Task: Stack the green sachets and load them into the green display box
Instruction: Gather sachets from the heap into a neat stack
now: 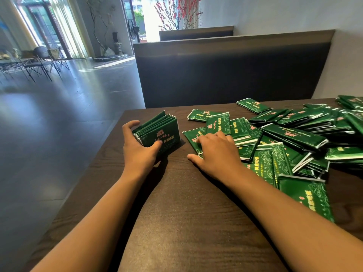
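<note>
Dark wooden table (176, 203) stood before a black booth seat (231, 75). On it, the left hand (140, 148) gripped an upright stack of green sachets (159, 130), thumb on its front, fingers behind. The right hand (216, 152) rested flat, fingers relaxed, on the loose sachet pile (294, 134) just beside it.

Loose sachet pile (306, 134) runs off the table's right edge — cut by frame. Right hand (214, 152) hides the sachet under its palm; fingertips unseen. Sachet print too small to read — left stack (159, 130) count unclear.
</note>
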